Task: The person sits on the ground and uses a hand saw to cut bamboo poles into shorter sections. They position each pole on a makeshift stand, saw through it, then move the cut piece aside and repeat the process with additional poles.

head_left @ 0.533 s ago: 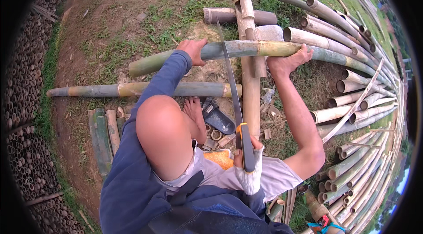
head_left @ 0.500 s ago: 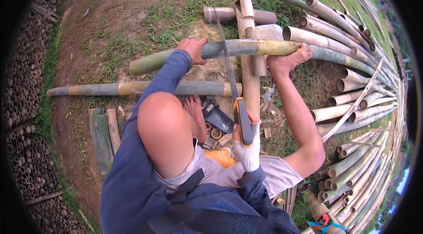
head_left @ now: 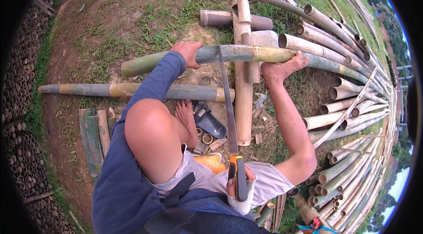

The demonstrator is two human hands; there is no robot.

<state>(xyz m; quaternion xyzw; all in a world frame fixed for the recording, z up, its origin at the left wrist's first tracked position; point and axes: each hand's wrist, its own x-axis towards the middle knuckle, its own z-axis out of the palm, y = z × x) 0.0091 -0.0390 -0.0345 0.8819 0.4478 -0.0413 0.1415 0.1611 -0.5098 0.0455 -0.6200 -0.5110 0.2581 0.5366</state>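
Observation:
A green-yellow bamboo pole (head_left: 273, 55) lies crosswise in front of me. My left hand (head_left: 188, 53) is closed round it, left of the saw. The long blade of a hand saw (head_left: 231, 124) crosses the pole just right of that hand. Close to my lap, my right hand (head_left: 243, 192), in a white knit glove, grips the saw's black and orange handle. My bare right foot (head_left: 284, 67) presses on the pole further right. Beneath the pole is a bamboo support (head_left: 243, 115) with short upright pieces.
Another bamboo length (head_left: 147, 89) lies nearer me on the left. My left foot (head_left: 187, 119) is beside a black sandal (head_left: 210, 124). Many poles (head_left: 317, 121) fan out at right, and stacked bamboo (head_left: 26, 75) lines the far left. An orange mesh bag (head_left: 210, 162) sits between my legs.
My right hand has drawn the saw back toward my body, so less blade extends beyond the pole. My left hand and right foot keep their hold on the pole; the view has shifted slightly.

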